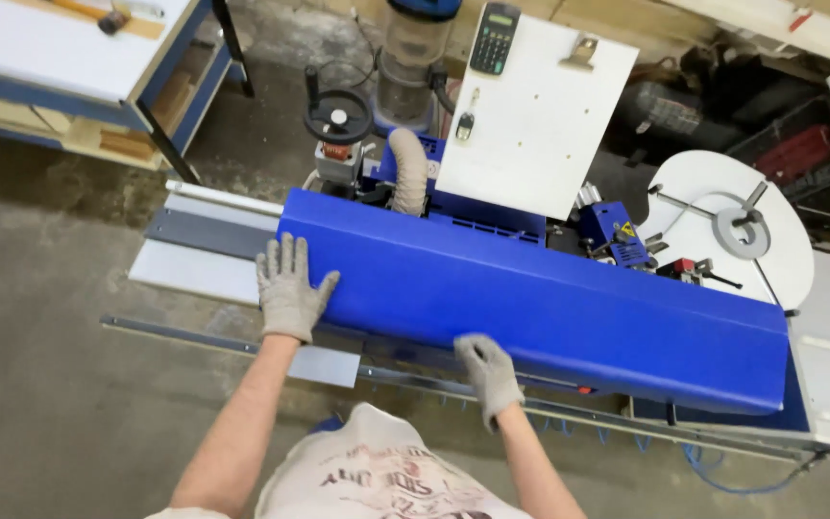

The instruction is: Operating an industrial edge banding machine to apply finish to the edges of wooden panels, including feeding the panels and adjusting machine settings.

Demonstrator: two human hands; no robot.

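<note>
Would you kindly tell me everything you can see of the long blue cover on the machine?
The blue cover is a long, smooth hood, apparently painted sheet metal, folded lengthwise along a ridge. It lies aslant over the machine's front, from upper left to lower right, and looks clean and undented. The gloved left hand rests flat on its left end; the gloved right hand touches its lower edge near the middle. A white board stands behind it.

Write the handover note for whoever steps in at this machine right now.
Left hand: gloved, spread flat on the left end of the long blue cover, gripping nothing.
Right hand: gloved, at the cover's front lower edge, fingers hidden under it.
The cover lies closed along the machine; a white panel with a calculator leans behind it.
Whether the cover is latched cannot be told.
</note>
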